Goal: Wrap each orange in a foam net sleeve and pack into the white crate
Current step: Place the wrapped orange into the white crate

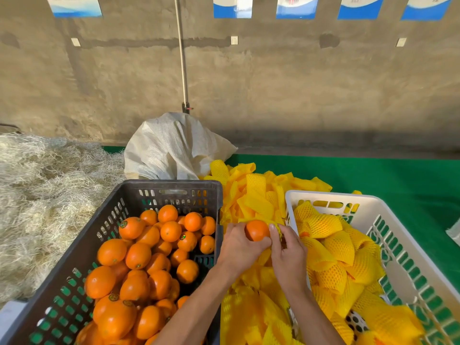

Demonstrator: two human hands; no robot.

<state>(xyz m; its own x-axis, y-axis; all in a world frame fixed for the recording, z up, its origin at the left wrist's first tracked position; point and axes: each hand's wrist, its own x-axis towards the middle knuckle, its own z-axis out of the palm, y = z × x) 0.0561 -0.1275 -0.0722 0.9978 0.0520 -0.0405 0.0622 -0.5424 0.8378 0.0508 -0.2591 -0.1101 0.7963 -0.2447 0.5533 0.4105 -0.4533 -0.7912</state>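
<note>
Left hand (239, 245) grips a bare orange (257, 230) from below and the side, fingers curled round it. Right hand (288, 252) pinches a yellow foam net sleeve (278, 229) at the orange's right side — thumb up against the fruit, other fingers curled on the mesh. Sleeve covers only the right edge of the orange; most of the peel is exposed. Both hands meet over the gap between the two crates, above a loose pile of flat yellow sleeves (256, 195) that runs from the far side down toward the camera between the forearms.

Left of the hands: dark plastic crate (171, 189), slotted walls, filled with unwrapped oranges (139, 255), some with small round stickers. Right of the hands: white crate (388, 220), tilted in view, holding wrapped oranges in yellow netting (326, 225) — heaped along its left and near side, a bit of perforated floor showing near the bottom.

Behind the dark crate a white woven sack (174, 145), slumped open. Far left, a heap of pale straw-like fibre (42, 195). Green surface (373, 178) under and beyond the white crate. Concrete wall (273, 83) at the back with a thin vertical pipe (183, 58) and blue-and-white posters (296, 7) along the top.
</note>
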